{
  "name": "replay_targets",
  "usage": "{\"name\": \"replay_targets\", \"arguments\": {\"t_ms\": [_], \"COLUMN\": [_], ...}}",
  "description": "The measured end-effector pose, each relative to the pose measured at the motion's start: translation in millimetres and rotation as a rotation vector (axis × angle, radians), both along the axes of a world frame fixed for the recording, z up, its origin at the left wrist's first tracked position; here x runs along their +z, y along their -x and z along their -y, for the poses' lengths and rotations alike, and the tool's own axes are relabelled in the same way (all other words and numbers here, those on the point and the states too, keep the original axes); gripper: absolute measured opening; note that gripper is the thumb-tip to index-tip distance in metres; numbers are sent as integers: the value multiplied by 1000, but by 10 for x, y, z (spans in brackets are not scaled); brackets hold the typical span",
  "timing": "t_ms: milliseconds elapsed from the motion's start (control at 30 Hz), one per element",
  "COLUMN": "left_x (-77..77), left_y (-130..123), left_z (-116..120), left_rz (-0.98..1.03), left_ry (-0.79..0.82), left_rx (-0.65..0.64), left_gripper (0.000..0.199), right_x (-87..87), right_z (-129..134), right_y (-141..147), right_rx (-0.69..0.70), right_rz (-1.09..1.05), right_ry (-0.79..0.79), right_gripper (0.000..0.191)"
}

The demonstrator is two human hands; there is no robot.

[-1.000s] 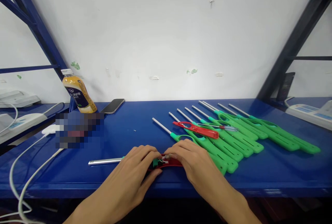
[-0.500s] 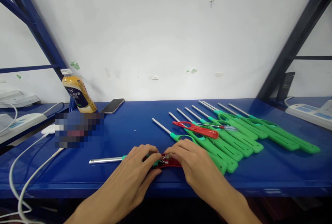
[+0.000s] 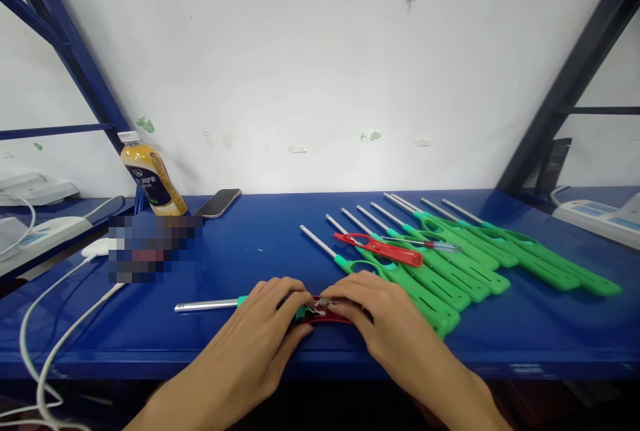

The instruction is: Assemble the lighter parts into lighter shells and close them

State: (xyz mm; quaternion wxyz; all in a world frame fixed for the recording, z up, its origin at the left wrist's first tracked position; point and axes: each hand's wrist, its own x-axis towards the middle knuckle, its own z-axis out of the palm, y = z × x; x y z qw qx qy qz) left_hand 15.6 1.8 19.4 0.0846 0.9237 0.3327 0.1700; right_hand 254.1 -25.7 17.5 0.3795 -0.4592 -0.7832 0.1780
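Near the table's front edge lies a red lighter, its casing open with small metal parts and a white wire inside, and its silver tube pointing left. My left hand grips its teal collar end, fingers bent around it. The fingers of my right hand are pressed on the inner parts and the red handle, which they partly cover. Just beyond, a loose red half shell rests on a row of green lighters. A screwdriver with a clear handle lies on them too.
On the blue table, a yellow bottle and a phone stand and lie at the back left. White cables run down the left side. Power strips show at both sides. A white wall rises behind.
My right hand has shifted slightly, its fingertips now further over the red handle. The nearest green lighter has moved a little to the right. My left hand keeps its grip.
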Motion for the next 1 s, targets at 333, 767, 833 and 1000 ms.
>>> {"name": "replay_targets", "arguments": {"t_ms": [333, 767, 833, 1000], "left_x": [33, 67, 71, 64], "left_y": [-14, -20, -26, -32], "left_z": [3, 14, 15, 13], "left_rz": [6, 5, 0, 0], "left_ry": [16, -23, -16, -25], "left_rx": [-6, -17, -15, -8], "left_gripper": [33, 34, 35, 37], "right_x": [-46, -39, -45, -52], "right_z": [-73, -43, -42, -43], "right_y": [-58, -66, -69, -64], "right_rx": [29, 51, 51, 40], "right_rz": [14, 1, 8, 8], "right_ry": [-20, 0, 2, -8], "right_gripper": [35, 33, 35, 35]}}
